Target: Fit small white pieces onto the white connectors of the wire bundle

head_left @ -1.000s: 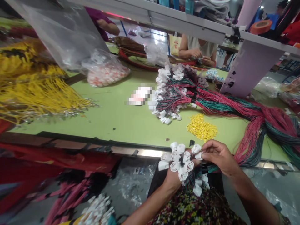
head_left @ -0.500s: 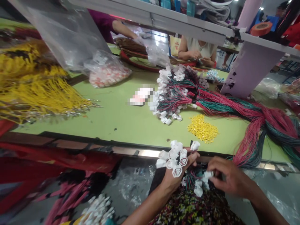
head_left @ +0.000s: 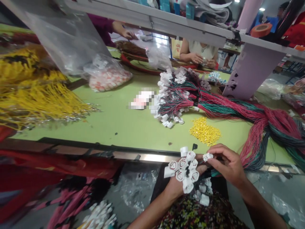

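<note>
My left hand (head_left: 175, 188) is closed round a bunch of wires topped with several white plug connectors (head_left: 183, 174), their faces turned up toward me. Between the thumb and fingers of my right hand (head_left: 229, 163), a single white connector (head_left: 207, 157) is pinched just right of that bunch. More white connectors (head_left: 204, 199) hang lower, over the patterned cloth on my lap. Beyond my hands, a heap of small yellow pieces (head_left: 205, 131) lies on the green table (head_left: 102, 124). Most of my left fingers are hidden behind the connectors.
A thick bundle of red and green wires (head_left: 226, 103) with white connectors lies across the right side. Yellow wires (head_left: 43, 95) cover the left, beside a bag of orange and white parts (head_left: 108, 76). A shelf (head_left: 152, 20) spans above. Two people work opposite.
My right hand has risen from the lower connectors and now holds one white connector beside the bunch. My left hand's bunch has shifted slightly right and down.
</note>
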Motion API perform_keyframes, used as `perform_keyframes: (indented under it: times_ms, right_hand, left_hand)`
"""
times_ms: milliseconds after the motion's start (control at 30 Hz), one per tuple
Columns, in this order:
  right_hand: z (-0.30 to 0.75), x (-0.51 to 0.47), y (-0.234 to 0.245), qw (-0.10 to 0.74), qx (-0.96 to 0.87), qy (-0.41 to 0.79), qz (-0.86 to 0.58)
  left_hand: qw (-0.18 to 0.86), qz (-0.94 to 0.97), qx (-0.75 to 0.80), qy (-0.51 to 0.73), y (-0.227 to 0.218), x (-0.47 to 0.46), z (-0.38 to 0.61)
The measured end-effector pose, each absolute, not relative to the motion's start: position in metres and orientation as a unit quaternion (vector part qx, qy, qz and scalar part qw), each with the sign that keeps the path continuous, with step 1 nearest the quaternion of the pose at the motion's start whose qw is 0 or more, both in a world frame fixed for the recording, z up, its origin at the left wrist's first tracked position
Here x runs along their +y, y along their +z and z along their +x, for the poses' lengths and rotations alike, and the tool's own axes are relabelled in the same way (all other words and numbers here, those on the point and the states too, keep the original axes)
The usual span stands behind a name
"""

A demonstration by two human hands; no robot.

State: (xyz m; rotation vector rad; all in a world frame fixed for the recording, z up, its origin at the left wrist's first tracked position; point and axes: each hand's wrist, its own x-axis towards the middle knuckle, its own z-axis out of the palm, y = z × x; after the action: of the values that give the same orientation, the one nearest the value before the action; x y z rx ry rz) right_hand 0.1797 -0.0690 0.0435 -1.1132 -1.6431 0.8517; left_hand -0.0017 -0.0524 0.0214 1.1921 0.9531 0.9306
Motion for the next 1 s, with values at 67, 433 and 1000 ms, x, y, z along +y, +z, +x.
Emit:
perform_keyframes:
  times_ms: [67, 433, 1000]
  right_hand:
    - [0.187, -0.072, 0.041, 0.456, -0.706, 0.355, -0.41]
    - [0.208, -0.072, 0.032, 0.404, -0.708, 0.392, -0.427]
    - [0.218, -0.023, 0.006, 0.231, -0.766, 0.181, -0.572]
  left_hand:
    - [0.662, 0.519, 0.396, 0.367, 0.023, -0.054, -0.007]
    - [0.723, 0.47, 0.387, 0.326, 0.016, -0.053, -0.009]
    - [0.688, 0.402, 0.435, 0.418, 0.001, -0.054, -0.005]
